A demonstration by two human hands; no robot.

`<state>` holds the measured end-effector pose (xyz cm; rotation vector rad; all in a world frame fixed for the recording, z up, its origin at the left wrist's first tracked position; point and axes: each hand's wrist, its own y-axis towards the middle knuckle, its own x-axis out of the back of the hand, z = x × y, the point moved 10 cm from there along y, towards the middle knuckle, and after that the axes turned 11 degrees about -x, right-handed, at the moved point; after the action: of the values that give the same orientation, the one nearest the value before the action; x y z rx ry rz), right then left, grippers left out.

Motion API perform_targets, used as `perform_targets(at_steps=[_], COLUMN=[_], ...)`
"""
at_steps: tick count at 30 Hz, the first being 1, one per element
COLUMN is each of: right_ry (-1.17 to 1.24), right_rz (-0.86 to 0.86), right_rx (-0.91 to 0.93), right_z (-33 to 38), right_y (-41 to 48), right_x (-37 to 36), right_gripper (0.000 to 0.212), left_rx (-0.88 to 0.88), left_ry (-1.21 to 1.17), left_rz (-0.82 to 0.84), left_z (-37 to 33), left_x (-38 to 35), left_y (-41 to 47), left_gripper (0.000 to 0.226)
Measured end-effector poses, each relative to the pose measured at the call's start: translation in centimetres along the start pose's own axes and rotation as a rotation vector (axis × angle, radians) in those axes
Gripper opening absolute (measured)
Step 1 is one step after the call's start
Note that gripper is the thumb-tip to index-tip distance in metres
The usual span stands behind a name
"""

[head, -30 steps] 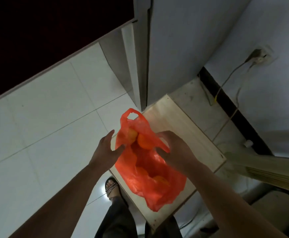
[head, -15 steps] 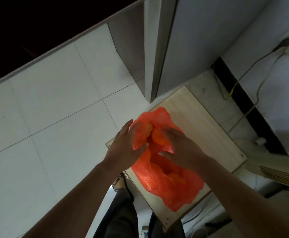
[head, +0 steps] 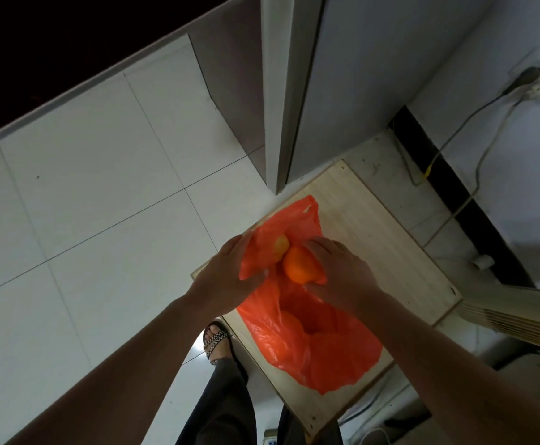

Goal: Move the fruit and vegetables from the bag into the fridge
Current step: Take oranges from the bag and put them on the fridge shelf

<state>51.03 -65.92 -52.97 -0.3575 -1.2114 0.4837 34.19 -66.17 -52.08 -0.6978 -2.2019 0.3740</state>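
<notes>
Bag [head: 320,348] on wooden board [head: 390,252], left hand [head: 227,274] gripping its rim, right hand [head: 342,274] grasping orange [head: 297,268] at mouth

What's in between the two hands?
In the head view, an orange sits between the left hand and right hand, with a flap of the red bag beside it.

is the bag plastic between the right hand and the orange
Nothing visible does. The orange shows bare at the open mouth of the bag, the right hand curls round it, and the left hand holds the plastic edge aside.
</notes>
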Motion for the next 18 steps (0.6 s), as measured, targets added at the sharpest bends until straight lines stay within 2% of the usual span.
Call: perform_targets(at_steps=[4, 8, 10, 12, 18], right_ry=[0.032, -0.043, -0.126, -0.096, -0.015], right_rz=[-0.088, -0.211, -0.143, -0.038, -0.102], right_rx=[0.003, 0.187, 0.244, 0.18, 0.177], right_z=[-0.8, 1.2, 1.8, 0.6, 0.4], right_y=[-1.5, -2.9, -2.7, -1.9, -1.7], right_x=[1.0, 1.9, 0.6, -0.9, 0.3], right_gripper=[0.07, 0.068, 0.072, 0.074, 0.077], left_rx=[-0.017, -0.013, -0.012, -0.008, -0.046], left_ry=[0.006, 0.025, 0.053, 0.055, 0.057], left_rz=[-0.045, -0.024, -0.009, -0.004, -0.028], left_z=[-0.6, -1.0, -1.3, -1.4, -1.5], left_x=[0.3, -0.3, -0.6, -0.7, -0.3], left_y=[-0.3, -0.9, -1.3, -1.6, -2.7], left_gripper=[0.071, 0.07, 0.07, 0.069, 0.068])
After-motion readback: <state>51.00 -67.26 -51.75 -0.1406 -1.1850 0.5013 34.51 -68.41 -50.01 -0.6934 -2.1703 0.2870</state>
